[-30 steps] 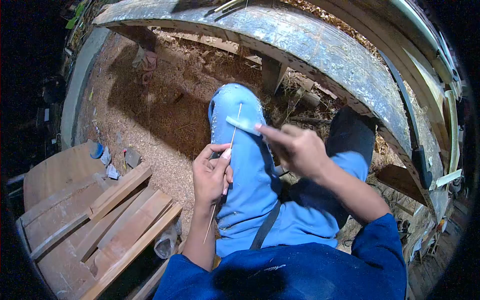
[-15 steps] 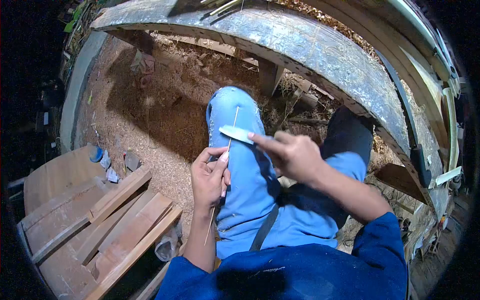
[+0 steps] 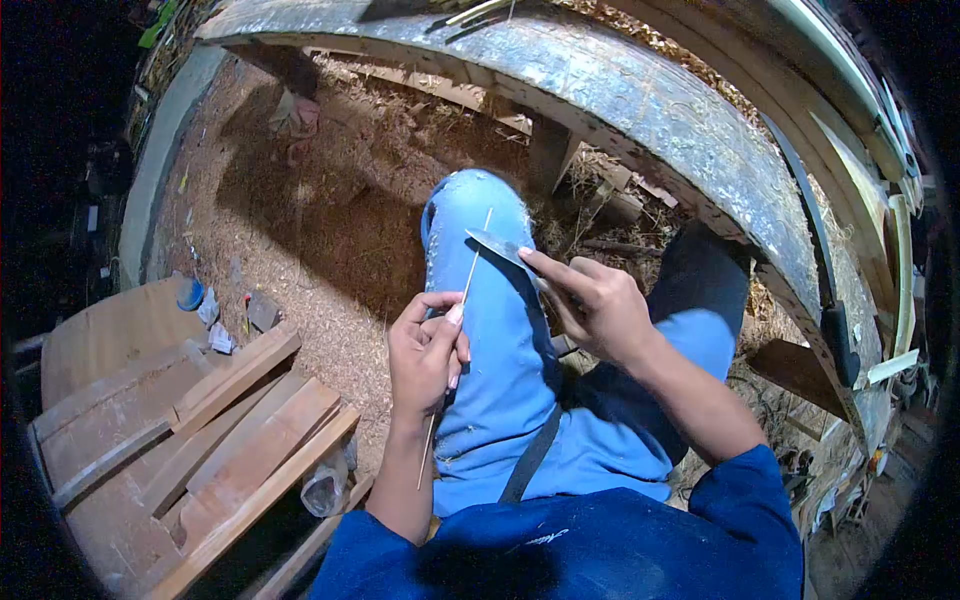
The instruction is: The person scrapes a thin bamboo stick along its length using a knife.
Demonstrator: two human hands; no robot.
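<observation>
A thin stick (image 3: 474, 270) lies lengthwise over the blue trouser leg (image 3: 492, 352), its far end near the knee and its lower end beside the left forearm. Closed around the stick's middle is my left hand (image 3: 428, 345), thumb and forefinger pinching it. My right hand (image 3: 602, 302) is closed on a knife, with the forefinger stretched along the back of the blade (image 3: 497, 244). The blade crosses the stick just below its far end, above the thigh; whether it touches the stick is hard to tell. The knife's handle is mostly hidden by the fingers.
A worn wooden bench (image 3: 640, 95) curves across the top and right, bearing thin strips and a long black-handled blade (image 3: 846, 345). Wooden pieces (image 3: 262, 440) lie on a board at lower left, near a blue round object (image 3: 190, 293) and a clear plastic cup (image 3: 325, 490). Shavings cover the ground.
The knife has moved slightly up along the stick toward its far end, and the blade is turned more edge-on. My left hand keeps its grip on the stick.
</observation>
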